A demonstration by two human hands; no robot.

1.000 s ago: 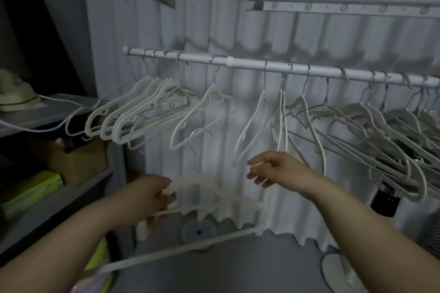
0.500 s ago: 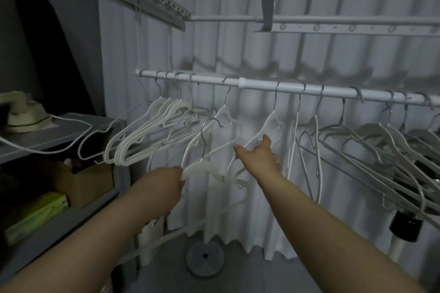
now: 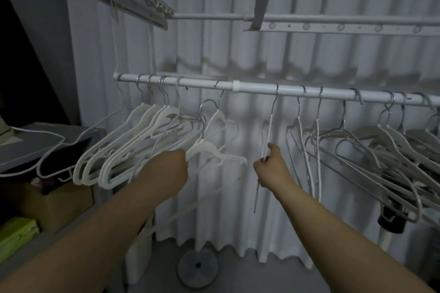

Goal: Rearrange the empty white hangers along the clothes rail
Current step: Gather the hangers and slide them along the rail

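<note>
Risen since earlier, left hand [image 3: 167, 172] grips a loose hanger [image 3: 204, 146], rail [image 3: 257, 90] at its 12 o'clock; right hand [image 3: 271, 170] pinches a hung hanger [image 3: 270, 126]; rehanging likely remains.

A white horizontal metal clothes rail [image 3: 262, 89] carries slim white plastic hangers [image 3: 123, 150] with silver hooks, bunched and tilted at its left end and spread along its right. The left hand [image 3: 171, 169] grips an unhooked hanger [image 3: 207, 147] just below the rail. The right hand [image 3: 271, 166] pinches an edge-on hanger [image 3: 270, 131] hooked on the rail.
</note>
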